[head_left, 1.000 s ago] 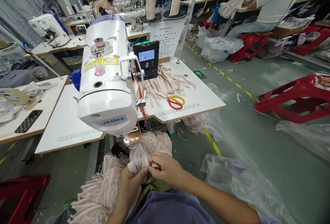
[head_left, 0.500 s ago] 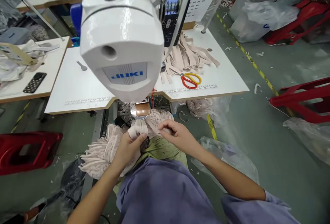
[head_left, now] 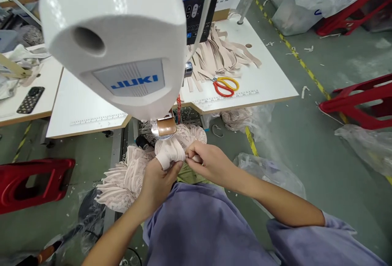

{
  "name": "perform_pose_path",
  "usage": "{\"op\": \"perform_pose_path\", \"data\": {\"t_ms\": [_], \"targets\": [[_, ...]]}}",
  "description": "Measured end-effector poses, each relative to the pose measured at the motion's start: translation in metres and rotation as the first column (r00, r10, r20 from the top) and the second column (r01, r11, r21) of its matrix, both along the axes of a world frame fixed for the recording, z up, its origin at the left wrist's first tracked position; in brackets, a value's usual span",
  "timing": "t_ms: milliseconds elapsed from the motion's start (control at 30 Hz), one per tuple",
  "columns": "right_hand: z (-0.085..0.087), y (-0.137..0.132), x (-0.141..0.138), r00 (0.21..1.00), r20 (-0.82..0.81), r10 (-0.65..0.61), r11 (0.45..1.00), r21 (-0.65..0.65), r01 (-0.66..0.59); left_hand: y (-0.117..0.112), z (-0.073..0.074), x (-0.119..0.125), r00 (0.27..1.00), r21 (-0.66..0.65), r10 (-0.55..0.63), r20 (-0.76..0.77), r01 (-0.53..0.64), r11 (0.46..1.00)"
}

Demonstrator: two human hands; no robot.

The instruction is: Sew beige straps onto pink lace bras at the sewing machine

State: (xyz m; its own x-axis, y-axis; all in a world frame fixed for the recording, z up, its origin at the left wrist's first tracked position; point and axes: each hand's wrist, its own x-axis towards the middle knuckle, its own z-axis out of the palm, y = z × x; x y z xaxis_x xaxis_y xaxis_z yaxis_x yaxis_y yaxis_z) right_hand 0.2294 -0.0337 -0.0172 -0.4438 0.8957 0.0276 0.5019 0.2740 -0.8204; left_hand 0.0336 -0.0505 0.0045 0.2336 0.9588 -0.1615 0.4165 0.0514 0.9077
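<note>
Pale pink, ribbon-like fabric band (head_left: 171,152): between hands, near white rounded sewing-machine head (head_left: 122,49). Left hand (head_left: 158,179): fingers closed around band, apparently steadying it. Right hand (head_left: 210,162): fingertips pinched on band's end, presumably for control.

A fabric pile (head_left: 124,178) lies left of the hands (head_left: 157,180) (head_left: 212,162); scissors (head_left: 226,86) lie on the worktop (head_left: 269,83) right of the machine (head_left: 113,49), strips (head_left: 222,56) on their far side.

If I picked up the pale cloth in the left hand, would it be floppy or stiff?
Probably floppy: the cloth bends into soft folds at the left hand. It's likely light too, since it looks thin.
</note>
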Motion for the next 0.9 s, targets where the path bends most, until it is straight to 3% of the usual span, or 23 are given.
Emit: {"op": "perform_pose_path", "data": {"t_ms": [133, 300, 433, 533, 633, 767, 833, 900], "targets": [[0.007, 0.011, 0.004, 0.999, -0.03, -0.013, 0.983, -0.181, 0.007, 0.007, 0.001, 0.0, 0.999, -0.1, 0.035, 0.041, -0.03, 0.995], [0.003, 0.022, 0.004, 0.992, -0.125, -0.013, 0.961, -0.277, -0.022, 0.015, -0.003, 0.0, 0.977, -0.245, 0.128, 0.168, -0.085, 0.966], [-0.004, 0.02, 0.001, 0.961, -0.239, -0.139, 0.833, -0.553, -0.016, 0.018, -0.012, 0.001, 0.94, -0.341, 0.214, 0.264, -0.116, 0.933], [-0.007, 0.018, -0.001, 0.933, -0.304, -0.194, 0.782, -0.622, -0.039, 0.019, -0.018, 0.002, 0.915, -0.356, 0.273, 0.297, -0.16, 0.921], [-0.007, 0.017, -0.003, 0.93, -0.31, -0.2, 0.823, -0.568, -0.012, 0.019, -0.019, 0.007, 0.887, -0.331, 0.325, 0.327, -0.215, 0.919], [0.0, 0.017, -0.007, 0.966, -0.202, -0.159, 0.942, -0.324, 0.087, 0.016, -0.01, 0.016, 0.876, -0.29, 0.372, 0.307, -0.287, 0.913], [0.003, 0.019, -0.007, 0.977, -0.164, -0.135, 0.969, -0.228, 0.096, 0.014, -0.006, 0.015, 0.886, -0.279, 0.365, 0.287, -0.287, 0.916], [0.007, 0.023, -0.005, 0.976, -0.191, -0.106, 0.954, -0.295, 0.046, 0.011, -0.006, 0.007, 0.905, -0.28, 0.309, 0.292, -0.228, 0.933]]}}
